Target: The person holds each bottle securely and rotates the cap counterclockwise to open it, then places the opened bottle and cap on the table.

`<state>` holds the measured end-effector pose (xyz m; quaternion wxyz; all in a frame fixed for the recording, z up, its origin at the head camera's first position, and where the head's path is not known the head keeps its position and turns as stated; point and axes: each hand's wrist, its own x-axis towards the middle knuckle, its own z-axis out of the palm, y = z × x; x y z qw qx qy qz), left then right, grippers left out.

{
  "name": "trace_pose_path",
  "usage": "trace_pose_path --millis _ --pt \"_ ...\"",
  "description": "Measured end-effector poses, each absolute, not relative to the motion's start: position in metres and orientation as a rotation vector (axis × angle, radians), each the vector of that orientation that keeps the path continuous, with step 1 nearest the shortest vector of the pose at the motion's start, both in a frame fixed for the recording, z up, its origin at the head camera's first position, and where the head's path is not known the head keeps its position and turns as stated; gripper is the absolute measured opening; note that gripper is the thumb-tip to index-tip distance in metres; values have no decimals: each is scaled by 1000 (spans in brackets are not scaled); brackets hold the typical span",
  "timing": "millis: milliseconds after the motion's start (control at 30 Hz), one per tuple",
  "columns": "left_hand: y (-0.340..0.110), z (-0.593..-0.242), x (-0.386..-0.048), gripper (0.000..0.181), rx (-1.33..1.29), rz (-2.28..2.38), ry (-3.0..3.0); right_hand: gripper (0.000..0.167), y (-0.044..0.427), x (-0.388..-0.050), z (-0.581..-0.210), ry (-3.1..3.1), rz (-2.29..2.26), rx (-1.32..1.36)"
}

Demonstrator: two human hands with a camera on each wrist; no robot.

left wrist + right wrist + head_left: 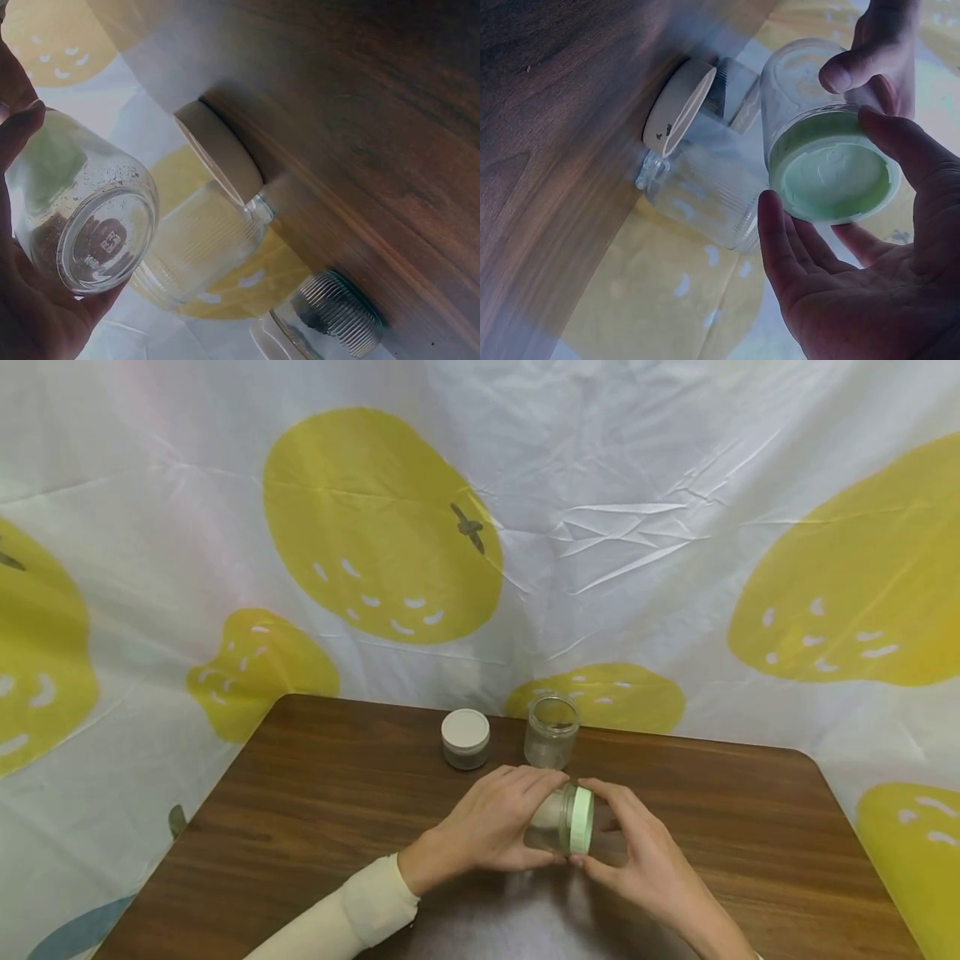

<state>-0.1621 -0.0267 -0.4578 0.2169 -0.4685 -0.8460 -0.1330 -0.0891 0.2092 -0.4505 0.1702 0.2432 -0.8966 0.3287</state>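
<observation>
A glass jar [551, 814] with a pale green lid [582, 821] is held on its side above the table. My left hand [498, 818] grips the glass body; the jar's base [109, 240] faces the left wrist view. Thumb and fingertips of my right hand [648, 856] hold the lid's rim, and the lid's face [836, 180] shows in the right wrist view. Behind the hands stands an open glass jar [551, 739]. Left of that is a shorter jar with a white lid [465, 729].
A beige lid [221, 154] appears on the wooden table [337, 785] in both wrist views, near the open glass jar [206, 240]. A white cloth [600, 460] with yellow fruit shapes hangs behind the table.
</observation>
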Motion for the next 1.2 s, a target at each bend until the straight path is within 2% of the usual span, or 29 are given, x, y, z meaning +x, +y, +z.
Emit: trace_pose_path --millis 433,733,967,1200 --pt "-25 -458 -165 97 -1303 -403 -2368 90 217 -85 -447 -2596 1037 585" --pt "-23 -459 -167 98 -1300 -417 -2353 94 226 -82 -442 -2579 903 542" --pt "-19 -461 -170 99 -1243 -469 -2332 83 233 -79 -447 -2562 936 459" --pt "-4 -459 -175 100 -1170 -621 -2363 85 239 -77 -454 -2554 944 397"
